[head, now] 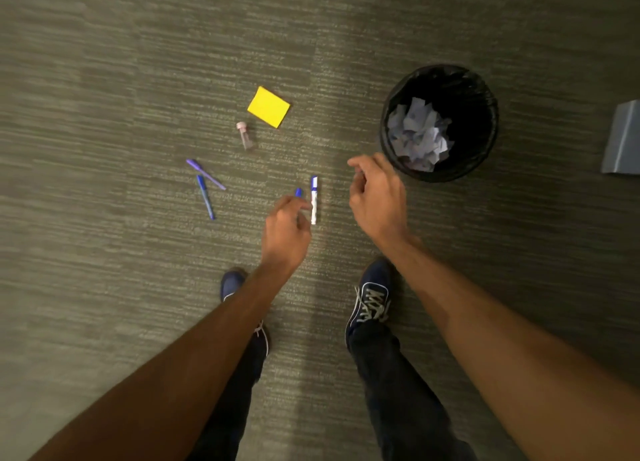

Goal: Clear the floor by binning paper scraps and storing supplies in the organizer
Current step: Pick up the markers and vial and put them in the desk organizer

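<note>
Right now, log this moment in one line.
paper: in bin | left hand: by marker, grip unclear | right hand: empty, near bin | floor: pens, sticky pad, bottle

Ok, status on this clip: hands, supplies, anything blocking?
Right hand empty, loosely curled beside bin. Left hand over markers, grip unclear. Scraps binned; pens, bottle, sticky pad on carpet. Nothing blocking.
</note>
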### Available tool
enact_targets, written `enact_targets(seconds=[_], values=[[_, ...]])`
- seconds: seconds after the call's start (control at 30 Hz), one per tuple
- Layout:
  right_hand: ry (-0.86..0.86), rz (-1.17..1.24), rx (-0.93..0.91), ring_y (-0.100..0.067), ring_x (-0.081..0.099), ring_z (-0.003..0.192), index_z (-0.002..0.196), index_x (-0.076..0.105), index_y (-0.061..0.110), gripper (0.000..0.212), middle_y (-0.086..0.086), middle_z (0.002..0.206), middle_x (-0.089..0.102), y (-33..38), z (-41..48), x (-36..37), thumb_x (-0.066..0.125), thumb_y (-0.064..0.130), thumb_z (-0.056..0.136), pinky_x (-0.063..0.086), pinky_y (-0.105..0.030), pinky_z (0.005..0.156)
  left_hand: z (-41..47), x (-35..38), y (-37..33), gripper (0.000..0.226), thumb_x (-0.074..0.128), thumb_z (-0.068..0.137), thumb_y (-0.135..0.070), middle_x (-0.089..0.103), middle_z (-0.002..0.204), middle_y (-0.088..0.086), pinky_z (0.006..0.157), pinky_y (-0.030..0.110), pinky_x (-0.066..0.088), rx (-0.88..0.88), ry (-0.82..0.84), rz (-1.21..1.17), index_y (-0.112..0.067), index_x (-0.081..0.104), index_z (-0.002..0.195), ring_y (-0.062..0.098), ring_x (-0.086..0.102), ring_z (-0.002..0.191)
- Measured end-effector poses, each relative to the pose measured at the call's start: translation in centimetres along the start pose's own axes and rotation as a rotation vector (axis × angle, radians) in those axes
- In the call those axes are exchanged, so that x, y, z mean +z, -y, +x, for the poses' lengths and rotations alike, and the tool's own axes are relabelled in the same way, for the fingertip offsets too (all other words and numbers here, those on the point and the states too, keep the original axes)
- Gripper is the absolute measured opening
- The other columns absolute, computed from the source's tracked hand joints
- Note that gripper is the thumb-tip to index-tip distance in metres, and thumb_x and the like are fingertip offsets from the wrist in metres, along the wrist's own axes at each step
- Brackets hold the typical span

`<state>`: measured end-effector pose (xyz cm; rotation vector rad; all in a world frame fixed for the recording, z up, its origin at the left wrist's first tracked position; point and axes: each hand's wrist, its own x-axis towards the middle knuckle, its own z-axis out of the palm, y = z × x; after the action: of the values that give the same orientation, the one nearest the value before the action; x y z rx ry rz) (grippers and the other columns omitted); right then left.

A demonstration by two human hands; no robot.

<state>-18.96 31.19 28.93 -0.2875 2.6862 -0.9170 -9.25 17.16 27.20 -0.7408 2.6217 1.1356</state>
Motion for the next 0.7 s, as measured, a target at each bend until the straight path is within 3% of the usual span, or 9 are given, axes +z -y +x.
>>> enact_targets(seconds=[0.17,0.3,0.5,0.7], values=[[0.129,0.021,0.087,-0.031,0.066,0.091,0.112,0.066,0.011,0.024,-0.011,0.106,0.066,0.8,-1.9,6.7,0.059,0.007,0.090,0.054,-0.048,0.079,-0.4,-0.4,7.5,0.024,0.068,0.089,-0.014,0.066,0.118,0.010,0.087,0.042,0.056,-0.093,0.048,0.004,-0.007,0.067,0.113,0.025,0.066,0.101],[0.182,-0.009,0.217,-0.029,0.068,0.093,0.112,0.065,0.012,0.019,-0.009,0.106,0.070,-1.3,-2.5,12.9,0.063,0.013,0.092,0.057,-0.048,0.080,1.3,2.8,12.6,0.055,0.072,0.087,-0.040,0.059,0.131,0.010,0.092,0.047,0.053,-0.164,0.142,0.033,-0.013,0.053,0.131,0.028,0.062,0.112],[0.237,-0.052,0.381,-0.027,0.070,0.096,0.113,0.063,0.014,0.024,-0.009,0.106,0.073,-6.5,-1.7,21.7,0.070,0.021,0.091,0.060,-0.047,0.083,5.4,9.5,18.6,0.074,0.073,0.085,-0.038,0.049,0.141,0.014,0.098,0.050,0.049,-0.206,0.201,0.090,-0.013,0.036,0.144,0.033,0.054,0.123],[0.177,-0.094,0.448,-0.030,0.071,0.094,0.111,0.059,0.016,0.028,-0.009,0.102,0.074,-10.2,0.1,27.7,0.072,0.030,0.090,0.059,-0.046,0.082,8.7,14.6,21.9,0.065,0.067,0.090,-0.038,0.052,0.136,0.016,0.090,0.047,0.048,-0.148,0.147,0.241,-0.005,0.039,0.138,0.035,0.056,0.119]])
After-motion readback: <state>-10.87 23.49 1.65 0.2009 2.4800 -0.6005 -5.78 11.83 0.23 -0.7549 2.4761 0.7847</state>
